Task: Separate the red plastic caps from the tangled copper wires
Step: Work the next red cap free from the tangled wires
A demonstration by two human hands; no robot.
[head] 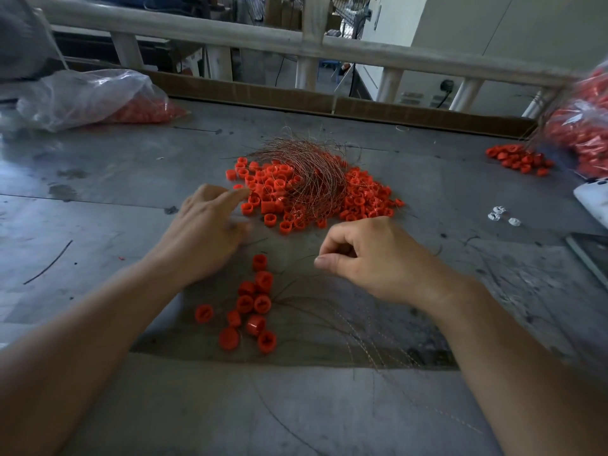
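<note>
Setting: small workshop, a manual sorting bench.
Work surface: scuffed, stained grey metal table [98,179], cardboard strip [250,90] along its far edge.
Stock: clear plastic bag [82,97] of red caps [362,199]; loose heap tangled with copper wire [312,172].
Background: pale railing [197,34], cartons [279,11], wall socket [446,84].

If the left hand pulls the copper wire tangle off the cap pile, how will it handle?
Probably floppy and springy: the copper wire tangle is made of thin strands arching loosely. It is likely light, since it rests on top of the red caps. It will probably drag some caps along, as strands run in among them close to the left hand.
</note>
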